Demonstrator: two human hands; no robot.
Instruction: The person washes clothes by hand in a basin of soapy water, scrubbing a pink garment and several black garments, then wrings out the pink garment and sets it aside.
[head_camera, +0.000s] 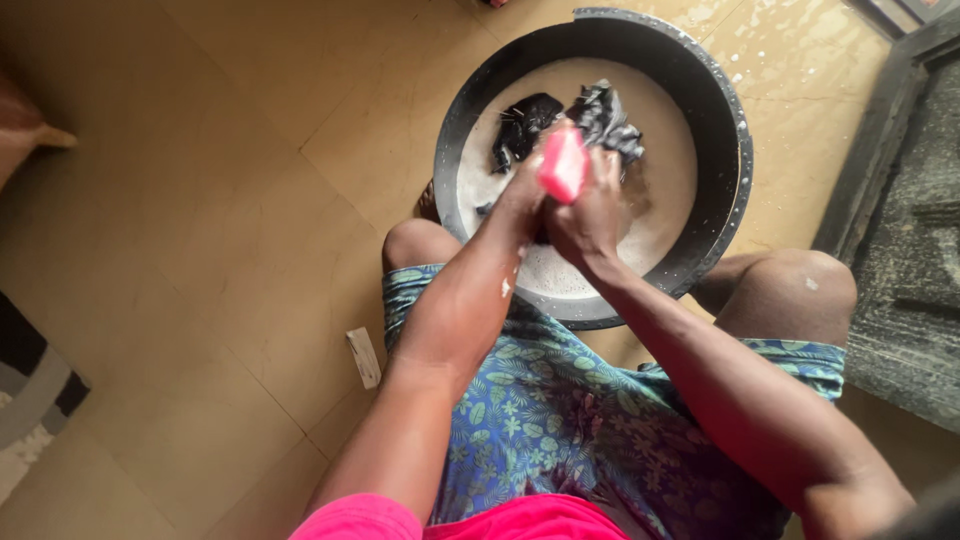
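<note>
A black round basin (720, 110) stands on the floor between my knees, filled with cloudy soapy water. A dark wet cloth (605, 120) lies partly in the water, with another dark fold (522, 125) to its left. My left hand (522, 195) grips a pink bar of soap (563, 165) and presses it against the cloth. My right hand (592, 215) holds the cloth bunched up just above the water, touching the soap. Both hands are wet and close together over the middle of the basin.
The floor is tan tile (230, 200), with soapy splashes beyond the basin. A small white object (363, 357) lies by my left thigh. A grey and black rug (30, 400) sits at the left edge. A dark stone step (905, 230) runs along the right.
</note>
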